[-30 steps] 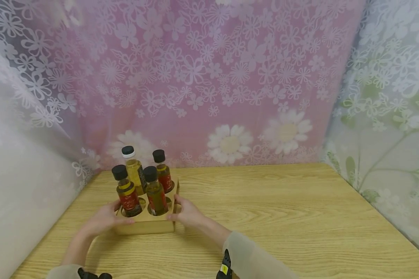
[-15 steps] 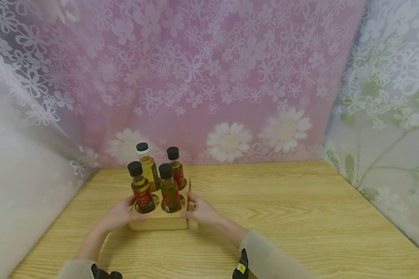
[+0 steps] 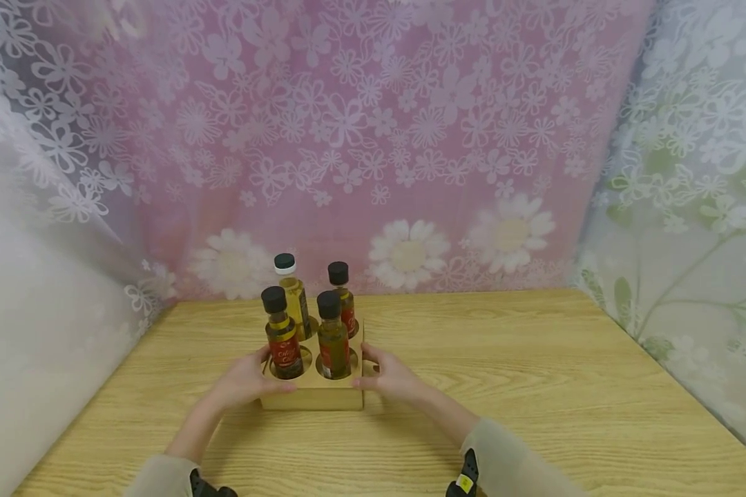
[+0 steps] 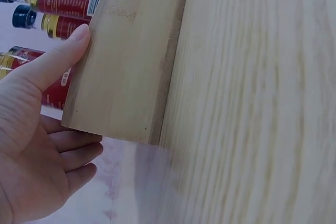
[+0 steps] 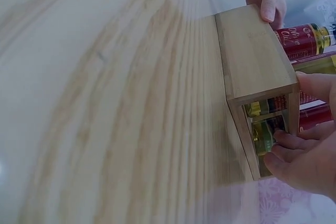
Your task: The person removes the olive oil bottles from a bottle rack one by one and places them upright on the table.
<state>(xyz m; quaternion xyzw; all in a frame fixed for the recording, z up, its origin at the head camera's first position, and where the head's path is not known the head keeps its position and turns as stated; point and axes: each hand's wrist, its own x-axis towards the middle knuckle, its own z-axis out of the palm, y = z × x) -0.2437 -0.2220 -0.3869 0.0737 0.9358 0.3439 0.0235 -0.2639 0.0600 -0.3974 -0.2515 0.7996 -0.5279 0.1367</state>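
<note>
Here, hands (image 3: 242, 383) grip rack (image 3: 311, 397), tabletop (image 3: 534, 386) rightward

Four small oil bottles stand in one wooden rack (image 3: 313, 395): three with black caps, namely the front-left bottle (image 3: 282, 339), the front-right bottle (image 3: 333, 339) and the back-right bottle (image 3: 344, 301); one, the back-left bottle (image 3: 293, 293), with a dark cap over a white ring; two hands, the left hand (image 3: 244, 382) and the right hand (image 3: 393, 377); one wooden table (image 3: 534, 386).

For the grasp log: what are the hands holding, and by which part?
Both hold the wooden bottle rack: left hand on its left side, right hand on its open right side.
</note>
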